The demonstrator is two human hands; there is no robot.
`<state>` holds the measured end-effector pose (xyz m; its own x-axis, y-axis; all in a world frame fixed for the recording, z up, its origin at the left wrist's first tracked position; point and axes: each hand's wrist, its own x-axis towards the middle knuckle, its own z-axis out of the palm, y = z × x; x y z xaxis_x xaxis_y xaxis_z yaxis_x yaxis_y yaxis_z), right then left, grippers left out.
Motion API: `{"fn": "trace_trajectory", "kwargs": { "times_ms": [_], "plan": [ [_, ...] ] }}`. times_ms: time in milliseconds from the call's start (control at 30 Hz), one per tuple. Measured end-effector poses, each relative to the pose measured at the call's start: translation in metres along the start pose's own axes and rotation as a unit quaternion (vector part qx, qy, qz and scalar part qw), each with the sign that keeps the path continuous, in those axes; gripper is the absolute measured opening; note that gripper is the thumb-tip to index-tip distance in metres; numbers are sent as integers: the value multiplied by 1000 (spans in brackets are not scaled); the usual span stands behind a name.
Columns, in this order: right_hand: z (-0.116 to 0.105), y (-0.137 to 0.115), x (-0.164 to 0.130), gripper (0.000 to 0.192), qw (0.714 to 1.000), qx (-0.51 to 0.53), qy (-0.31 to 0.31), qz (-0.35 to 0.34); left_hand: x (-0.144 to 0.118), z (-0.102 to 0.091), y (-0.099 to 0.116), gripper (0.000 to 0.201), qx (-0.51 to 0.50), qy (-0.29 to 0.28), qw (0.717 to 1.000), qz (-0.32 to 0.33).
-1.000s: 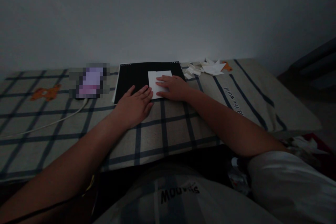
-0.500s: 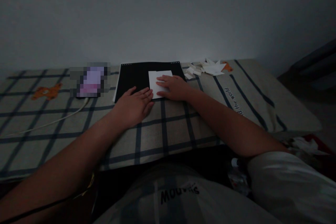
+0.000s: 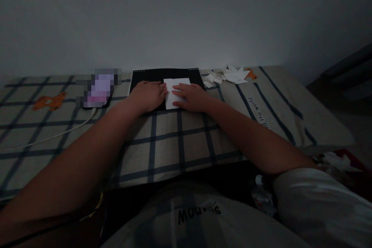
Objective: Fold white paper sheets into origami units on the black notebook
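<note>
Counter (image 3: 167, 151): covered by a checked tablecloth (image 3: 325, 124). Lying directly on it: smartphone (image 3: 100, 89) with white cable (image 3: 72, 130), left; black hole-punched pad (image 3: 174, 74), middle; loose white paper pieces (image 3: 236, 76), just right of the pad.

Left arm (image 3: 84, 153) and right arm (image 3: 247, 135) extended forward, converging. Left hand (image 3: 148, 96) palm down, fingers close together. Right hand (image 3: 192, 97) palm down, fingers spread, pointing left
</note>
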<state>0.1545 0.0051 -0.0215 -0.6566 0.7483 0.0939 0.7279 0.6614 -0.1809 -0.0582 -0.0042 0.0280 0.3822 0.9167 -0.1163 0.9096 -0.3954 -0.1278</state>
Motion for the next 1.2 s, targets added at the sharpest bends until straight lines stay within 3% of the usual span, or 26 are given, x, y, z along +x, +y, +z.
{"fn": "trace_trajectory", "kwargs": {
  "times_ms": [233,433,833,1200],
  "plan": [
    [-1,-1,0,62,1000,-5,-4,1,21,5,-11,68,-9,18,1000,3],
    [1,0,1,61,1000,1,-3,8,19,15,-10,66,-1,32,999,20],
    [0,-1,1,60,1000,10,-3,4,-16,11,7,66,22,-3,1000,8],
    [2,0,1,61,1000,9,1,3,-66,10,31,62,51,6,997,54]
  ]
}}
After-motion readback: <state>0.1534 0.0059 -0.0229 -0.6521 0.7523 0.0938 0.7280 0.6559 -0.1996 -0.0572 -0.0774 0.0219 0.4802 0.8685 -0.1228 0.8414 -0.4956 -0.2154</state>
